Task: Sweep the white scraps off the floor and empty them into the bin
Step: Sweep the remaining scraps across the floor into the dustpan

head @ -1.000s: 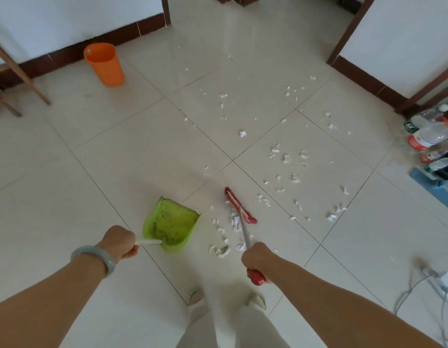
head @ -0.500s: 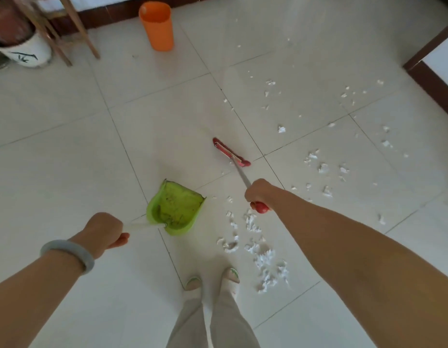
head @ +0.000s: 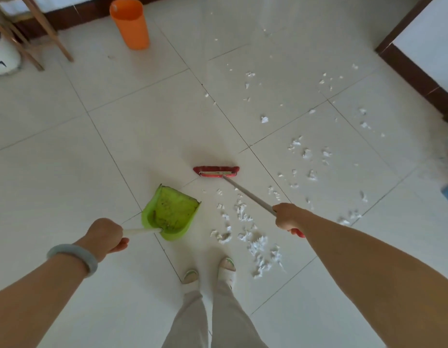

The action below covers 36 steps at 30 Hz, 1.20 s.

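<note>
Green dustpan (head: 171,213) gripped by left hand (head: 105,234), right hand (head: 289,218) clenching broom (head: 216,171); bare tiles (head: 67,172) leftward.

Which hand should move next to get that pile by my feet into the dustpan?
Probably the right hand: it holds the broom, beyond the pile. The left hand only steadies the dustpan.

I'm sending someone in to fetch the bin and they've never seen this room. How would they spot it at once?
Look along the dark skirting board at the far wall. The bin stands on the tiles just in front of it, right of the wooden legs. It is the only orange thing here: a tall, open, tapered tub, unlike the flat green dustpan.
</note>
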Motion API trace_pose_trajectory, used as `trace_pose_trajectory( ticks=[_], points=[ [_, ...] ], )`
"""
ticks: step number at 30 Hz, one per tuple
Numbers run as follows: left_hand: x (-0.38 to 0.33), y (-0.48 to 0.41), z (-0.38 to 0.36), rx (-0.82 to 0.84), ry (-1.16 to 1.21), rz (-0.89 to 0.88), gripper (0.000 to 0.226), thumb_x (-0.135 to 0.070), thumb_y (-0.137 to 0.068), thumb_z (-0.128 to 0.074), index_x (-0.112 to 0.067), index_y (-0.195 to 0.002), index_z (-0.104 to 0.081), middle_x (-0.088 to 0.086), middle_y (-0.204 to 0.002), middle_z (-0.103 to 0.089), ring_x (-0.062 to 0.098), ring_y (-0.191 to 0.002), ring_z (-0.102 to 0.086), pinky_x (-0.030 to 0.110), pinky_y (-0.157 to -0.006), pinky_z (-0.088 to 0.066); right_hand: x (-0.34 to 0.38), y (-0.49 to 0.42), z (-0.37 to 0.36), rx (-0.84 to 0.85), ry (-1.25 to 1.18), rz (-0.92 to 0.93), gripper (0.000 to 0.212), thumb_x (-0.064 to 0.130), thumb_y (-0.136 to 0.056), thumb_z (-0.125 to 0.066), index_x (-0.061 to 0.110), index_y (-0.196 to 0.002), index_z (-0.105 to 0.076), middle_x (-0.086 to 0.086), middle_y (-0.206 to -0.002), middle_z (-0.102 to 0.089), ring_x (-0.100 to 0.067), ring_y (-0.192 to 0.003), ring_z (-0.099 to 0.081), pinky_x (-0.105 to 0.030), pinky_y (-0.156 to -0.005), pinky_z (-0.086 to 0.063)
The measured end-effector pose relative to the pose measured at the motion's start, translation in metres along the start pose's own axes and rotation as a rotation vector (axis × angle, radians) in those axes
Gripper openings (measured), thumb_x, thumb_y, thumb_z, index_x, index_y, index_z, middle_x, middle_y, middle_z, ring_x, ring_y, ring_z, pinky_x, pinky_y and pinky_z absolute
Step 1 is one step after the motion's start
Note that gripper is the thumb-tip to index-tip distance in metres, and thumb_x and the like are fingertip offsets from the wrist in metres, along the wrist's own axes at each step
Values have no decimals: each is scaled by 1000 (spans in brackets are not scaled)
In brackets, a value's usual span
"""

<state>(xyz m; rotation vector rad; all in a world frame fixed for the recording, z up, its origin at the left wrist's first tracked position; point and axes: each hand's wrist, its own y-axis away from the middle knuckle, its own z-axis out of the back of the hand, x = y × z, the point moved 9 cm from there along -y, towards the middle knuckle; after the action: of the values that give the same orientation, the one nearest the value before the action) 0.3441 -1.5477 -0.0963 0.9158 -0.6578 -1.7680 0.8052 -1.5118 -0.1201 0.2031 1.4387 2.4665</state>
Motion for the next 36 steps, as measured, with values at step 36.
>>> trace_pose_trajectory(
  ticks=[36],
  points=[
    [111, 12, 66, 57, -14, 18, 7, 2, -96, -41, 6, -100, -46, 22, -73, -54, 17, -23, -53, 23, -28, -46, 43, 86, -59, -89, 185, 94, 37, 1, -91, -38, 10, -123, -54, -4, -74, -50, -15, -51, -48, -24, -41, -37]
  ],
)
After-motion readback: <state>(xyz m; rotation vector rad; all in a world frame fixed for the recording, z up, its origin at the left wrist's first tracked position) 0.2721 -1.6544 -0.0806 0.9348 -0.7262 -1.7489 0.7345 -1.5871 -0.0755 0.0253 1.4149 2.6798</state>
